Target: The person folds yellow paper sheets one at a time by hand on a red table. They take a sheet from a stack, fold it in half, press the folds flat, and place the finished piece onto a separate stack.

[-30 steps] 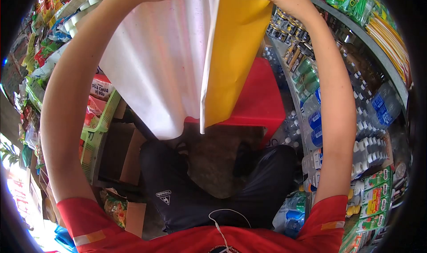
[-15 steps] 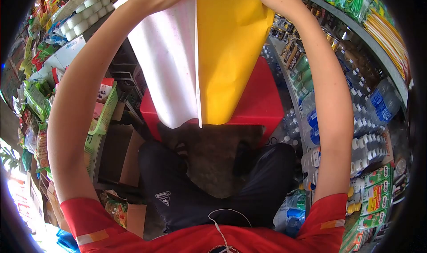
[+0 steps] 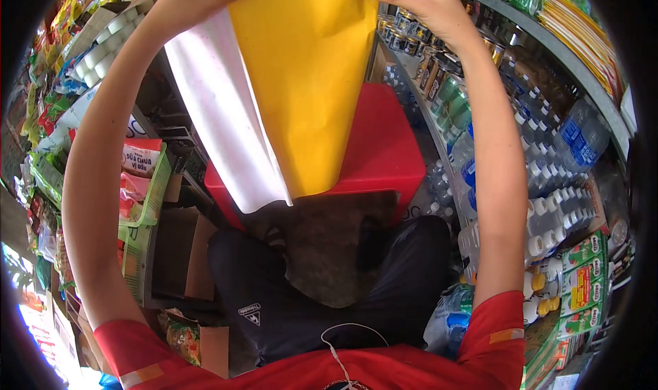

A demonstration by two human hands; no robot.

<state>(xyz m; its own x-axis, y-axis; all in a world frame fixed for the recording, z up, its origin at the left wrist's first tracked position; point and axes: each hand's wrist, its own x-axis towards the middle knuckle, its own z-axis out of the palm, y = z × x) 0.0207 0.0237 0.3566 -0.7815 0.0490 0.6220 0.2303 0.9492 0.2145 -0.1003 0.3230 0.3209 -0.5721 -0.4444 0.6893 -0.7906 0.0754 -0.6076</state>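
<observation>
A large yellow sheet of paper [image 3: 301, 95], white on its other face, hangs upright in front of me. Its white part [image 3: 219, 116] shows along the left, where the sheet is folded over. My left hand [image 3: 199, 3] grips the upper left, its thumb lying across the yellow face. At the upper right edge, my right hand [image 3: 425, 6] pinches the sheet between thumb and fingers, partly cut off by the frame. Behind the paper's lower end stands a red plastic stool [image 3: 384, 150]; the sheet hides part of its top.
Shelves on the right hold many plastic bottles [image 3: 541, 164], cans [image 3: 408, 40] and milk cartons [image 3: 582, 284]. At left are a green basket [image 3: 161, 184] with packets, a cardboard box [image 3: 195, 253] and hanging snack bags [image 3: 48, 177]. My knees [image 3: 240, 260] are below the stool.
The sheet has shifted left and turned, so more yellow and less white face me. My left hand has moved left and down; my right hand's thumb and fingers now show at the edge.
</observation>
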